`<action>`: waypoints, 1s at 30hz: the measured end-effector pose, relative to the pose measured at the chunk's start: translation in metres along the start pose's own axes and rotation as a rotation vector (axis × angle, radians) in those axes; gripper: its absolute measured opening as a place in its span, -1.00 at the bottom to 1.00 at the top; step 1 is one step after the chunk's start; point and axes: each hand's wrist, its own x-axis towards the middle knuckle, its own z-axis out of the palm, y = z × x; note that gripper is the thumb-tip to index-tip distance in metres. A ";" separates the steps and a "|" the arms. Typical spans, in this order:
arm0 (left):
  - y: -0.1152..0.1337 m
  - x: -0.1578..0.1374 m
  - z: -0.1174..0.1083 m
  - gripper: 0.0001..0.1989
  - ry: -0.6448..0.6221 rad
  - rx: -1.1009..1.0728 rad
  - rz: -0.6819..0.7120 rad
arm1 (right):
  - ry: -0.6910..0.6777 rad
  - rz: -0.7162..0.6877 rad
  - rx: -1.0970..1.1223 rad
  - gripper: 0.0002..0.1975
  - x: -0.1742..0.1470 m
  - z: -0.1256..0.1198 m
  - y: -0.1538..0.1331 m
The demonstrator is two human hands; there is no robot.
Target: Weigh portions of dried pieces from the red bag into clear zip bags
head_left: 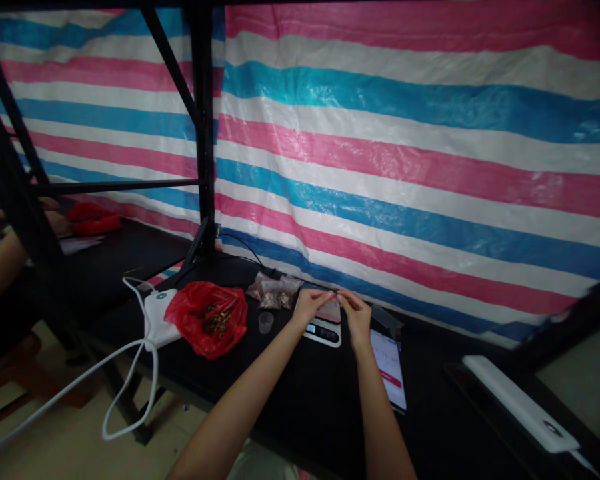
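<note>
My left hand [310,305] and my right hand [356,315] meet over a small white digital scale [329,333] with a lit display. Fingertips of both hands are pinched together at what looks like the top edge of a small clear plastic bag [329,309], which hangs between them over the scale's plate. Its contents are too small to tell. Left of the scale stands a small clear cup [265,323]. Behind it lie several filled clear bags [277,291]. A red plastic bag [195,317] lies open further left, with many small brass-coloured pieces inside.
A phone [390,370] with a lit screen lies right of my right hand. A white device with a cable [160,313] sits at the table's left edge, and a long white device [520,403] lies far right. At left, another person's arm [3,267] reaches beside a red bag [93,219].
</note>
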 end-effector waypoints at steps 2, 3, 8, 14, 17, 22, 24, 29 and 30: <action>-0.003 0.002 0.000 -0.58 -0.043 0.111 0.021 | 0.068 0.011 0.012 -0.72 0.001 -0.007 0.004; -0.005 0.004 -0.001 -0.58 -0.040 0.211 0.053 | 0.108 0.019 0.021 -0.71 0.001 -0.009 0.004; -0.014 0.020 -0.007 -0.29 -0.106 0.831 0.313 | 0.185 0.012 0.004 -0.73 0.004 -0.013 0.003; -0.022 0.030 -0.004 -0.52 -0.178 0.907 0.331 | 0.155 -0.018 -0.153 -0.79 -0.001 -0.012 0.010; -0.015 0.030 -0.005 -0.58 -0.089 0.687 0.345 | 0.177 -0.075 -0.229 -0.81 -0.002 -0.007 0.003; 0.000 0.024 -0.008 -0.55 -0.168 0.421 0.319 | 0.156 -0.239 -0.352 -0.82 -0.005 0.002 -0.024; 0.002 0.020 -0.009 -0.57 -0.200 0.350 0.295 | 0.098 -0.270 -0.445 -0.81 -0.007 0.004 -0.032; 0.004 0.016 -0.009 -0.55 -0.215 0.212 0.209 | 0.127 -0.282 -0.754 -0.75 -0.016 0.007 -0.040; 0.004 0.016 -0.009 -0.55 -0.223 0.194 0.186 | 0.132 -0.286 -0.779 -0.74 -0.018 0.008 -0.040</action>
